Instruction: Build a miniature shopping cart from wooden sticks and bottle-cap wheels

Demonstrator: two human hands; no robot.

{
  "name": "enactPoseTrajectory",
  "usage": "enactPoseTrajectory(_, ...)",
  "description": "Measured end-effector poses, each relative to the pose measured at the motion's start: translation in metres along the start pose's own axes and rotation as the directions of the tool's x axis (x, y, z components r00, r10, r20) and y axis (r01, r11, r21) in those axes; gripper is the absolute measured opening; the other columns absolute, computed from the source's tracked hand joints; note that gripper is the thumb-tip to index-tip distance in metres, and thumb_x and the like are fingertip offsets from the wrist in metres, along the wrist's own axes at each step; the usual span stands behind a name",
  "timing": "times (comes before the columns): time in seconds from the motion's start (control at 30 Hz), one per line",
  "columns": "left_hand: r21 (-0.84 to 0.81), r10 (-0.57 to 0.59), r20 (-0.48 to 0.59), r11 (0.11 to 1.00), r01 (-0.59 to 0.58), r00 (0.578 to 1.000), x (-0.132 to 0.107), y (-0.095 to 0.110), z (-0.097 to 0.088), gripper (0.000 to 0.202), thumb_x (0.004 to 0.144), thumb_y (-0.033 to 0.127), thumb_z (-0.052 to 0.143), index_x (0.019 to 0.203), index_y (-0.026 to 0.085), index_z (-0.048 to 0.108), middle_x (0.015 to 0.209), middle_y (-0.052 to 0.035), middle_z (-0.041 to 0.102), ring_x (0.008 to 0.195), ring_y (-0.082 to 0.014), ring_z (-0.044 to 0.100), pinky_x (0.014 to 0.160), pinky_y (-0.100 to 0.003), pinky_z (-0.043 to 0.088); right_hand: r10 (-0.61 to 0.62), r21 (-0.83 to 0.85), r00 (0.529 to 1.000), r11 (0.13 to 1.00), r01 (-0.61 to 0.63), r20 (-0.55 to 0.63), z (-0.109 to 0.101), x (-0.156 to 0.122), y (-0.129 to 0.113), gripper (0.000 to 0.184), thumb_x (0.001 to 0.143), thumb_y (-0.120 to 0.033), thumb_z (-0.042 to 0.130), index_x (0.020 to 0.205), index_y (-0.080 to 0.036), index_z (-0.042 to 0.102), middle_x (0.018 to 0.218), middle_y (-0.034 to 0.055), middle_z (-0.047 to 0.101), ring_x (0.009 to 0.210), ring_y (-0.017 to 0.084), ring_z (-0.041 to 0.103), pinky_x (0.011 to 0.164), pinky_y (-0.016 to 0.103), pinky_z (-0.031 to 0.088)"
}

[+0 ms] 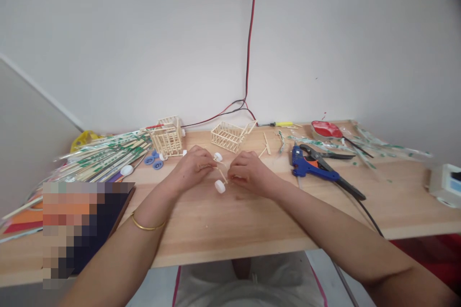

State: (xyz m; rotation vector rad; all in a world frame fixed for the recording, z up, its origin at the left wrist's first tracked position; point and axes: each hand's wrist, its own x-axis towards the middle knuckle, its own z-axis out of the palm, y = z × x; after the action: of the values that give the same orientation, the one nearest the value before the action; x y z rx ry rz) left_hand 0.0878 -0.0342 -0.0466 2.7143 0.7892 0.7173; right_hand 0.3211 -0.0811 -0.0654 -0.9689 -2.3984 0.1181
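Between my hands is a thin wooden stick (222, 175) with white bottle caps at its ends, like a small axle with wheels. One white cap (220, 186) faces me at the near end; the other cap (217, 157) is at the far end. My left hand (198, 165) pinches the piece from the left, fingertips at the stick. From the right, my right hand (249, 172) has its fingers closed at the stick's near end; its fingertips are partly hidden. Just behind the hands lies a slatted stick frame (228, 136) with two arms slanting up at its right.
A taller stick cart (167, 136) stands back left, near blue caps (157, 165) and a pile of wrapped chopsticks (108, 153). At right are a blue glue gun (311, 167), black-handled pliers (345, 187), a red dish (326, 129) and plastic wrappers (389, 145). Cables run along the wall.
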Motion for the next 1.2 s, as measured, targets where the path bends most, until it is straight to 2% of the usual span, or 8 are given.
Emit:
enactPoseTrajectory(0.43, 0.027, 0.021, 0.032, 0.999, -0.022, 0.999, 0.000, 0.004, -0.002, 0.018, 0.086, 0.012, 0.056, 0.091, 0.020, 0.071, 0.090, -0.0050, 0.071, 0.089, -0.0179, 0.061, 0.085, -0.034, 0.041, -0.076, -0.112, 0.997, 0.991, 0.075, -0.002, 0.013, -0.004, 0.004, 0.010, 0.088, -0.024, 0.061, 0.082, -0.021, 0.068, 0.085, 0.0028, 0.068, 0.086, 0.018, 0.051, 0.075, 0.033, 0.027)
enactPoseTrajectory(0.53, 0.040, 0.031, 0.043, 0.999, -0.033, 0.999, 0.001, 0.006, -0.003, 0.017, 0.085, 0.011, 0.056, 0.090, 0.020, 0.070, 0.089, -0.0046, 0.070, 0.088, -0.0178, 0.060, 0.083, -0.034, 0.041, -0.089, -0.116, 0.996, 0.989, 0.092, 0.031, 0.014, -0.005, 0.004, 0.008, 0.088, -0.025, 0.062, 0.088, -0.022, 0.069, 0.088, 0.0040, 0.070, 0.088, 0.019, 0.052, 0.077, 0.034, 0.028)
enactPoseTrajectory(0.63, 0.050, 0.037, 0.043, 0.998, -0.039, 0.998, 0.001, 0.007, -0.003, 0.014, 0.084, 0.011, 0.057, 0.086, 0.019, 0.069, 0.088, -0.0046, 0.070, 0.087, -0.0177, 0.060, 0.083, -0.033, 0.042, -0.074, -0.084, 0.996, 0.993, 0.078, 0.053, 0.012, -0.005, 0.001, 0.012, 0.084, -0.019, 0.063, 0.095, -0.022, 0.070, 0.093, 0.0054, 0.071, 0.090, 0.020, 0.054, 0.079, 0.034, 0.030)
enactPoseTrajectory(0.73, 0.043, 0.020, 0.012, 0.999, -0.021, 1.000, 0.001, 0.006, -0.003, 0.016, 0.083, 0.009, 0.056, 0.087, 0.019, 0.068, 0.088, -0.0044, 0.071, 0.088, -0.0177, 0.061, 0.085, -0.034, 0.042, -0.048, -0.027, 0.997, 0.998, 0.049, 0.057, 0.008, -0.004, -0.004, 0.015, 0.081, -0.019, 0.064, 0.095, -0.021, 0.070, 0.094, 0.0060, 0.072, 0.089, 0.020, 0.056, 0.080, 0.035, 0.031)
enactPoseTrajectory(0.8, 0.036, 0.007, -0.015, 0.999, -0.007, 1.000, 0.001, 0.005, -0.002, 0.017, 0.084, 0.010, 0.054, 0.088, 0.019, 0.068, 0.088, -0.0047, 0.071, 0.088, -0.0180, 0.061, 0.085, -0.035, 0.043, -0.021, -0.002, 0.999, 1.000, 0.021, 0.048, 0.005, -0.002, -0.005, 0.009, 0.084, -0.023, 0.063, 0.088, -0.020, 0.070, 0.088, 0.0054, 0.072, 0.085, 0.019, 0.057, 0.079, 0.034, 0.031)
enactPoseTrajectory(0.87, 0.033, 0.001, -0.019, 0.999, 0.000, 1.000, 0.000, 0.004, -0.001, 0.017, 0.084, 0.011, 0.053, 0.088, 0.018, 0.068, 0.089, -0.0052, 0.070, 0.089, -0.0185, 0.061, 0.086, -0.036, 0.043, 0.025, 0.015, 0.999, 1.000, -0.026, 0.038, 0.004, -0.001, -0.005, 0.013, 0.087, -0.026, 0.061, 0.080, -0.019, 0.069, 0.081, 0.0039, 0.072, 0.080, 0.017, 0.058, 0.076, 0.033, 0.031)
enactPoseTrajectory(1.03, 0.021, -0.006, 0.065, 1.000, 0.005, 0.998, 0.001, 0.007, -0.001, 0.016, 0.082, 0.012, 0.057, 0.086, 0.021, 0.070, 0.091, -0.0043, 0.069, 0.090, -0.0185, 0.059, 0.085, -0.035, 0.042, 0.223, 0.024, 0.975, 0.974, -0.224, 0.011, 0.008, 0.003, -0.006, 0.007, 0.079, -0.020, 0.068, 0.073, -0.019, 0.065, 0.071, 0.0006, 0.068, 0.075, 0.017, 0.058, 0.074, 0.031, 0.031)
enactPoseTrajectory(1.2, 0.028, -0.018, 0.099, 0.999, 0.015, 0.995, 0.002, 0.009, 0.001, 0.012, 0.083, 0.015, 0.059, 0.084, 0.020, 0.069, 0.089, -0.0047, 0.068, 0.091, -0.0193, 0.058, 0.085, -0.035, 0.040, 0.315, 0.092, 0.949, 0.945, -0.314, 0.006, 0.009, 0.006, -0.011, 0.010, 0.079, -0.022, 0.066, 0.072, -0.018, 0.061, 0.069, -0.0013, 0.066, 0.068, 0.013, 0.055, 0.072, 0.029, 0.030)
